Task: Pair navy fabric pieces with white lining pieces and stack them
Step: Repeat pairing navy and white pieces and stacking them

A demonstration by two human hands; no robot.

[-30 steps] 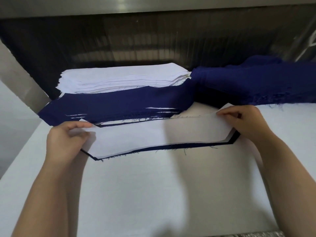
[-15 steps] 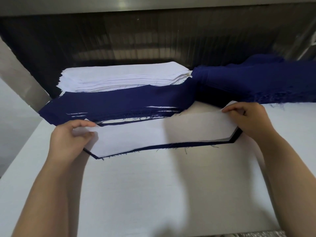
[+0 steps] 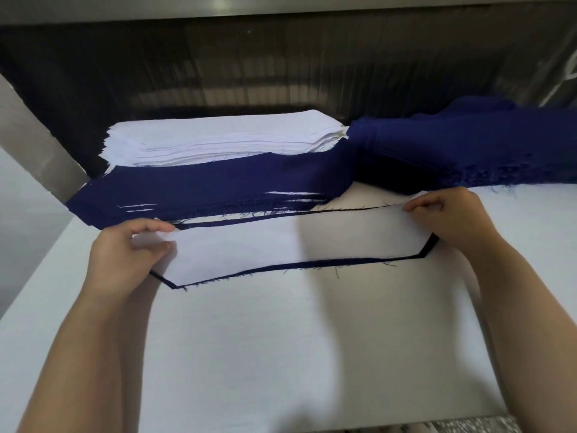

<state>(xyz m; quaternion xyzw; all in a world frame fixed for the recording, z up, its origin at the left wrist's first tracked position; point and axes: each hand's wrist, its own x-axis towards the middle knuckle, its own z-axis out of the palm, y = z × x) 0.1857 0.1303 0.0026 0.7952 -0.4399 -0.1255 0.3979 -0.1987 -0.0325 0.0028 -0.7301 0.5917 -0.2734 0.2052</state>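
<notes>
A long white lining piece with angled ends [image 3: 296, 245] lies on top of a matching navy fabric piece [image 3: 312, 264]. Only a thin dark border of the navy piece shows, along the near side and at the right end. The pair sits flat on the white counter [image 3: 281, 339], in its far half, about midway between the left and right edges.

The left hand [image 3: 125, 257] pinches the left end of the lining between thumb and curled fingers [image 3: 153, 228]. The right hand [image 3: 449, 217] grips the lining's far right corner, its fingers bent over the edge.

Just beyond the pair, toward the far left corner, is a stack of navy pieces with white slivers between the layers [image 3: 212, 185]. Behind it is a thick stack of white lining pieces [image 3: 218, 135]. A heap of frayed navy fabric [image 3: 468, 145] runs along the far edge to the right corner, touching both stacks.
</notes>
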